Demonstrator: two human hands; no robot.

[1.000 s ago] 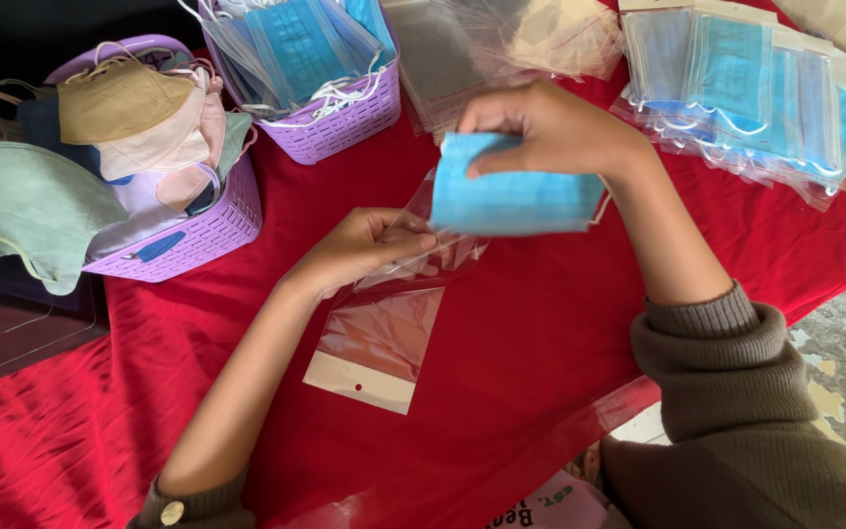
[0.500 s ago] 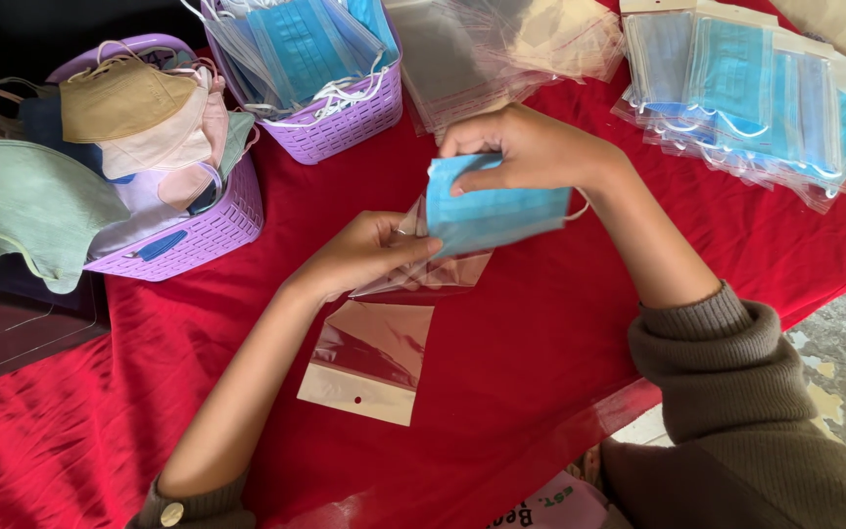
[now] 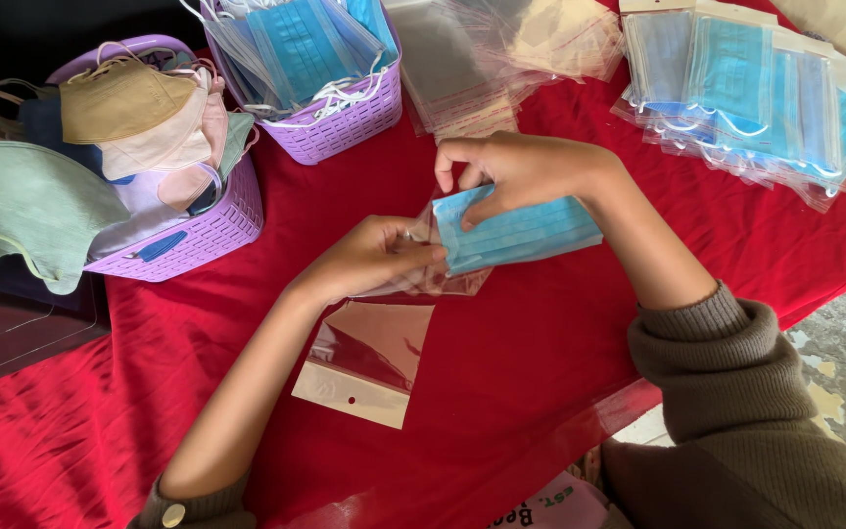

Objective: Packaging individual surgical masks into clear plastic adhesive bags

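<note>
— Holding what? Where?
— Right hand point(image 3: 526, 171) pinching blue mask point(image 3: 516, 235) over red counter point(image 3: 540, 392); left hand point(image 3: 369, 257) gripping clear bag point(image 3: 423, 279), maybe its mouth.
— Feeling how?
— Probably soft, light, floppy. Best pinching edges.

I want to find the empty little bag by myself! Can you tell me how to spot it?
Start at the red tablecloth and look just below the two hands. The empty clear plastic bag lies flat there, alone. Unlike the filled packs at the top right, it holds no mask, and its white strip with a small hole points toward the person.
</note>
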